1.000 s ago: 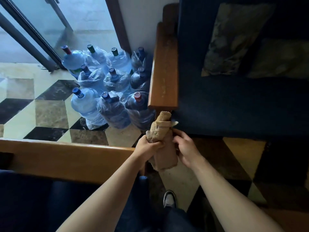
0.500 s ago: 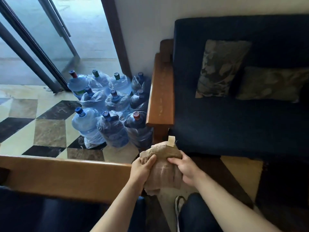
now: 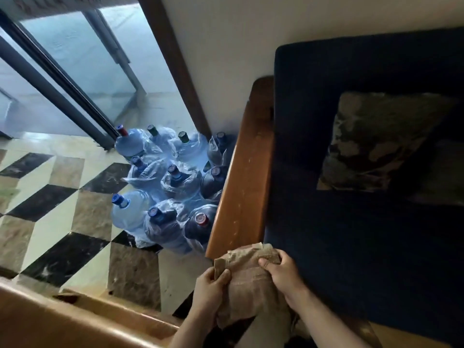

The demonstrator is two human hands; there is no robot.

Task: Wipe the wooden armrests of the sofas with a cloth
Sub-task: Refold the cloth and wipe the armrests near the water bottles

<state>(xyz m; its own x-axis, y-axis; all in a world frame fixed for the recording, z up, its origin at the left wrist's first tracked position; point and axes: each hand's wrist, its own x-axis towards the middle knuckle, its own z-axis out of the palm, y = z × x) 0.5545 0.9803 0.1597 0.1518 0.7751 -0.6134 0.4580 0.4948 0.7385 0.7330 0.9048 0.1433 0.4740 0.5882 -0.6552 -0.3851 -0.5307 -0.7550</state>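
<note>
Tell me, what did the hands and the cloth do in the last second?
Both hands, left hand and right hand, kept hold of the tan cloth and spread it from a rolled bundle into a wider, flatter pad. They now hold it at the near end of the wooden armrest. The view has also shifted, showing more of the armrest. The water bottles and the cushion stayed put.

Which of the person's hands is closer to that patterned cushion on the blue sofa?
Right. The right hand grips the cloth on the sofa side, below the cushion; the left hand holds its far edge.
</note>
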